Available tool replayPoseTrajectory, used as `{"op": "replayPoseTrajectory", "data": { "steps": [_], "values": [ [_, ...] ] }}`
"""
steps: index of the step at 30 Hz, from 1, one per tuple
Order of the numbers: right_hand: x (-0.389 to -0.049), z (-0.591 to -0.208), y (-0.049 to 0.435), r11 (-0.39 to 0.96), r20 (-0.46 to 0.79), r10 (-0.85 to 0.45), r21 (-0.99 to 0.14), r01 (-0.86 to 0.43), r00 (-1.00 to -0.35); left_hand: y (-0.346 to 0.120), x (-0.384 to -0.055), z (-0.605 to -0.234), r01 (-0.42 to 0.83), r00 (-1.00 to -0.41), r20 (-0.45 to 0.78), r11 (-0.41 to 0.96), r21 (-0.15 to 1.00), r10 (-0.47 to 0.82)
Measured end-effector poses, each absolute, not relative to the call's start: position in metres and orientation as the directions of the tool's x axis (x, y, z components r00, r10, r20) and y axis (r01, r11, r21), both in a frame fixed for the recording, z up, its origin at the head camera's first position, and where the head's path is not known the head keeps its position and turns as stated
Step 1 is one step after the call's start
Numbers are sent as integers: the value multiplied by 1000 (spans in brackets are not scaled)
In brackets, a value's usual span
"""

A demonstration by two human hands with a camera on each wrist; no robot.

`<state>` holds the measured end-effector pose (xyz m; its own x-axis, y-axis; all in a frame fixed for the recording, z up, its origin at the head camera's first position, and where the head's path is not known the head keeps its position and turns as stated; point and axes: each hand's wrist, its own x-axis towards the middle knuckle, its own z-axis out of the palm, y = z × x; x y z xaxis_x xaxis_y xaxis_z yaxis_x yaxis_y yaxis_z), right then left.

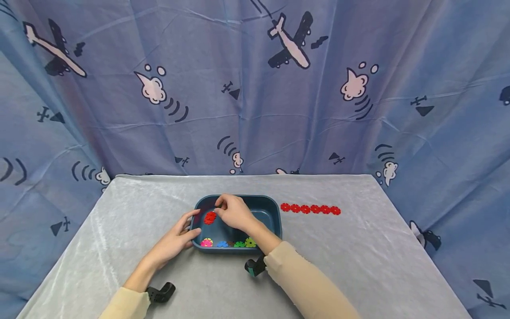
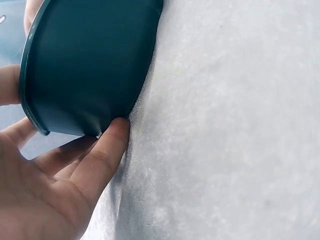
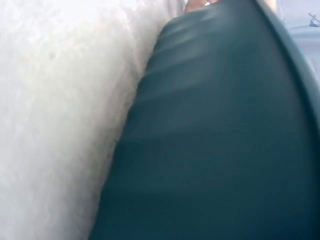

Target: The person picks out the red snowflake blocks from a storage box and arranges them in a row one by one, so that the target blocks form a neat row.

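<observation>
A dark teal plastic basin [image 1: 236,250] sits on the cloth-covered table. My left hand [image 1: 175,239] holds its left end, the thumb over the rim and other fingers against the outer wall; in the left wrist view, fingertips [image 2: 117,127] touch the wall low down. My right hand [image 1: 235,212] reaches over the basin with bent fingers. Its fingertips are beside red notched plastic discs [image 1: 209,217] at the basin's left; whether they pinch one is unclear. Along the near inside edge lie a pink disc [image 1: 206,242], a blue disc [image 1: 222,244], a green disc [image 1: 239,244] and a yellow-green disc [image 1: 250,242].
To the right of the basin, several red discs [image 1: 305,209] lie in a row on the pale tablecloth [image 1: 358,266]. A blue curtain [image 1: 255,88] with printed airplanes hangs behind the table. The basin's outer wall [image 3: 215,130] fills most of the right wrist view.
</observation>
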<state>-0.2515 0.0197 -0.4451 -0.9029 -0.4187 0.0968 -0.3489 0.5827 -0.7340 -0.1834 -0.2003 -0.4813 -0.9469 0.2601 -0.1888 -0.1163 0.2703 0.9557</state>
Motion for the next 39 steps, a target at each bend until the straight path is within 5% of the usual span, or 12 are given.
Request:
{"op": "replayPoseTrajectory", "data": {
  "steps": [21,39],
  "values": [
    [-260,-468,-3,709,-65,-445,-635,-307,-893,-200,-183,-480,-120,-946,-192,266,957,262],
    [-262,-473,-5,746,-63,-455,-571,-342,-888,-200,-183,-480,-115,-945,-190,274,955,265]
  ]
}}
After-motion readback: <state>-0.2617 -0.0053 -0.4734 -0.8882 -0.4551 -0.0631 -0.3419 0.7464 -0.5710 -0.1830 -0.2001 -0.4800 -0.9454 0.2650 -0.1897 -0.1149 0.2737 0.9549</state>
